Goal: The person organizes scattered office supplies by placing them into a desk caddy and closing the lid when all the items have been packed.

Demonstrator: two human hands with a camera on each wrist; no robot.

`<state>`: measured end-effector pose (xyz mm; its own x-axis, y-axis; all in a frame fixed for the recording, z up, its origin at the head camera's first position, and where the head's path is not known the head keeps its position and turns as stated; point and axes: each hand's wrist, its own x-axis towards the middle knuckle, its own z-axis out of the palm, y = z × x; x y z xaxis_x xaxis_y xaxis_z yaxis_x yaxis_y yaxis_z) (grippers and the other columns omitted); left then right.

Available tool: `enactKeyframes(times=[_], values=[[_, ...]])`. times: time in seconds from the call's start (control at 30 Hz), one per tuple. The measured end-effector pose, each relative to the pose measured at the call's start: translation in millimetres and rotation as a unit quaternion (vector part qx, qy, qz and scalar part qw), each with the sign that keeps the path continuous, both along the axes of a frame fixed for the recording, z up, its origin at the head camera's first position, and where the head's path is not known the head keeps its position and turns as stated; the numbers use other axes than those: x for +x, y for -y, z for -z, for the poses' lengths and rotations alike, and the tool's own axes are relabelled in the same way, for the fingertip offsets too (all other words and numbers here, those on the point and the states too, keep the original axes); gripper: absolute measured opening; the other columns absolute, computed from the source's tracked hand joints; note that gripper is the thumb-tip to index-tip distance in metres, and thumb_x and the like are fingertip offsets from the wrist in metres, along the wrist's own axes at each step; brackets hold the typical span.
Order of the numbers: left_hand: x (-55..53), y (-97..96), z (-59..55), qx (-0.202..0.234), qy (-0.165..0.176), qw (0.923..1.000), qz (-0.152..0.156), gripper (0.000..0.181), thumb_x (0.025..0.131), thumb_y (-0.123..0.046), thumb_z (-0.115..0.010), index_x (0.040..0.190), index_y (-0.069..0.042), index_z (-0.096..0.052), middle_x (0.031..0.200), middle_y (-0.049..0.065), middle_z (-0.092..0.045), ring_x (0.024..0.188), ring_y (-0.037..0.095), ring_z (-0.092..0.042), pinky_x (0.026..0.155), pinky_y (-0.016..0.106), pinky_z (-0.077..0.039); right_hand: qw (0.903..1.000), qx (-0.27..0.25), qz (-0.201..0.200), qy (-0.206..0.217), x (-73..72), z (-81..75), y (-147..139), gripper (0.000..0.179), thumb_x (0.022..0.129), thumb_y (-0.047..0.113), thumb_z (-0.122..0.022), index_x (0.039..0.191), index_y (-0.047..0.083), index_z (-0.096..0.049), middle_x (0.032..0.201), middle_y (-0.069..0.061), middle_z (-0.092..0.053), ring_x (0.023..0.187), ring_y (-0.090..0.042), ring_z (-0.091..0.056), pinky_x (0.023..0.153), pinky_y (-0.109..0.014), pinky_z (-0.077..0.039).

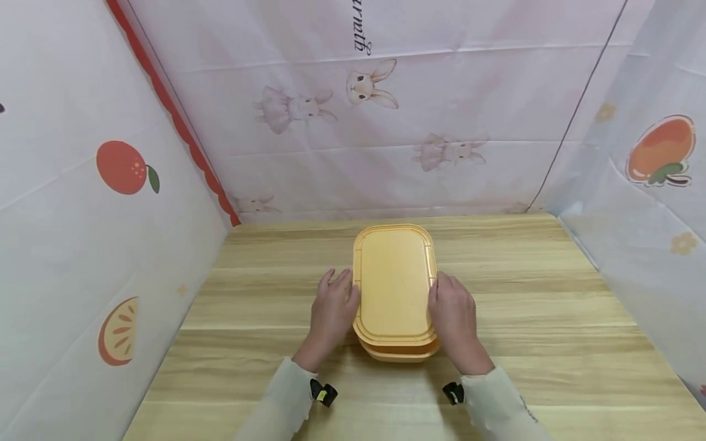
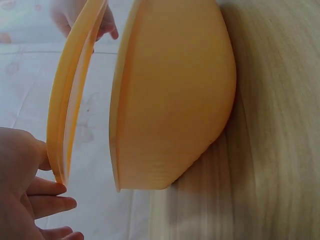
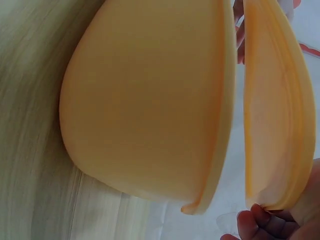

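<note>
A yellow-orange rectangular lid (image 1: pixel 394 282) with rounded corners is held above a matching plastic container (image 1: pixel 399 354). Both wrist views show a gap between the lid and the container (image 2: pixel 170 95), which rests on the table. My left hand (image 1: pixel 333 309) pinches the lid's left edge between thumb and fingers. On the opposite edge, my right hand (image 1: pixel 455 312) grips the lid (image 3: pixel 280 110) with curled fingers. What the container holds is hidden beneath the lid in the head view.
The wood-grain table (image 1: pixel 265 367) stretches out around the container. Printed cloth walls stand behind it (image 1: pixel 342 153), on the left (image 1: pixel 60 214) and on the right (image 1: pixel 645 226). Black wrist straps (image 1: pixel 323 392) sit at both sleeve cuffs.
</note>
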<state>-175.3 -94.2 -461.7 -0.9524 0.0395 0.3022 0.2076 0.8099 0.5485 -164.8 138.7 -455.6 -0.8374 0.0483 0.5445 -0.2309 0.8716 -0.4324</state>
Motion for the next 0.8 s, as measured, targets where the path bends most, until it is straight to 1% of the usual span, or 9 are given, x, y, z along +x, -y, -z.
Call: enactKeyframes(times=[0.07,0.13,0.23,0.3,0.37,0.47,0.53,0.63,0.8], values=[[-1.6,-1.1,-4.1,-0.014,-0.002,0.9999,-0.008,0.039,0.103,-0.030,-0.052,0.137,-0.013,-0.061,0.143,0.001,-0.061,0.145,0.033,-0.040,0.100,0.064,-0.047,1.0000,-0.002,-0.001,0.004,0.8,-1.4,-0.8,0.032,0.099,0.000,-0.052,0.068,0.006,-0.046,0.060,-0.004,-0.042,0.052,-0.016,-0.033,0.046,-0.027,-0.030],[-4.2,-2.3,-10.2,-0.035,-0.016,0.9992,-0.012,0.037,0.102,-0.031,-0.053,0.134,-0.014,-0.062,0.141,-0.001,-0.062,0.144,0.032,-0.041,0.102,0.063,-0.046,1.0000,-0.002,-0.002,0.008,1.4,-2.3,-1.7,0.033,0.099,0.000,-0.050,0.067,0.008,-0.044,0.060,-0.004,-0.040,0.052,-0.016,-0.032,0.046,-0.027,-0.029],[-9.8,-8.1,-24.0,-0.070,-0.035,0.9969,-0.007,0.041,0.102,-0.033,-0.053,0.135,-0.012,-0.062,0.141,0.002,-0.062,0.144,0.033,-0.040,0.112,0.058,-0.039,0.9999,-0.001,-0.005,0.011,2.2,-3.1,-2.3,0.032,0.100,0.001,-0.049,0.068,0.007,-0.044,0.060,-0.004,-0.040,0.052,-0.016,-0.033,0.046,-0.027,-0.029],[-14.9,-16.7,-34.4,-0.095,-0.040,0.9946,0.004,0.043,0.103,-0.036,-0.049,0.136,-0.011,-0.062,0.142,0.004,-0.061,0.144,0.033,-0.039,0.117,0.054,-0.033,1.0000,0.001,-0.007,0.005,2.6,-3.7,-2.2,0.030,0.099,0.000,-0.049,0.069,0.006,-0.047,0.060,-0.004,-0.041,0.052,-0.016,-0.033,0.046,-0.026,-0.030],[-22.2,-28.7,-44.7,-0.124,-0.033,0.9916,0.016,0.047,0.104,-0.040,-0.046,0.139,-0.012,-0.061,0.146,0.006,-0.058,0.146,0.033,-0.038,0.120,0.051,-0.029,0.9999,0.005,-0.008,-0.005,2.0,-4.4,-1.2,0.026,0.098,-0.001,-0.050,0.073,0.002,-0.052,0.060,-0.004,-0.043,0.052,-0.015,-0.033,0.046,-0.026,-0.030],[-34.3,-49.1,-55.2,-0.161,-0.024,0.9861,0.033,0.052,0.104,-0.045,-0.042,0.142,-0.013,-0.057,0.150,0.007,-0.053,0.147,0.034,-0.035,0.121,0.050,-0.026,0.9995,0.012,-0.007,-0.027,1.0,-5.1,0.3,0.017,0.096,-0.003,-0.053,0.081,-0.005,-0.060,0.061,-0.007,-0.048,0.051,-0.015,-0.035,0.045,-0.027,-0.033],[-42.2,-61.8,-59.3,-0.177,-0.019,0.9832,0.043,0.054,0.104,-0.047,-0.041,0.145,-0.014,-0.055,0.153,0.009,-0.050,0.149,0.035,-0.032,0.122,0.051,-0.025,0.9992,0.015,-0.005,-0.038,0.9,-5.2,1.3,0.012,0.095,-0.003,-0.055,0.089,-0.009,-0.064,0.064,-0.010,-0.053,0.052,-0.017,-0.039,0.046,-0.030,-0.038],[-52.7,-78.7,-61.7,-0.188,-0.006,0.9810,0.048,0.059,0.105,-0.052,-0.038,0.149,-0.015,-0.050,0.158,0.012,-0.042,0.151,0.035,-0.026,0.123,0.052,-0.021,0.9989,0.014,0.002,-0.046,1.2,-5.5,2.9,0.013,0.094,-0.002,-0.058,0.097,-0.011,-0.066,0.070,-0.014,-0.059,0.054,-0.021,-0.046,0.048,-0.036,-0.045],[-65.2,-99.6,-58.9,-0.189,0.012,0.9806,0.050,0.066,0.105,-0.058,-0.032,0.155,-0.016,-0.042,0.166,0.016,-0.025,0.157,0.033,-0.010,0.126,0.051,-0.011,0.9981,0.016,0.006,-0.059,2.1,-6.4,6.4,0.015,0.094,-0.002,-0.058,0.100,-0.012,-0.066,0.073,-0.017,-0.063,0.056,-0.026,-0.052,0.049,-0.040,-0.049]])
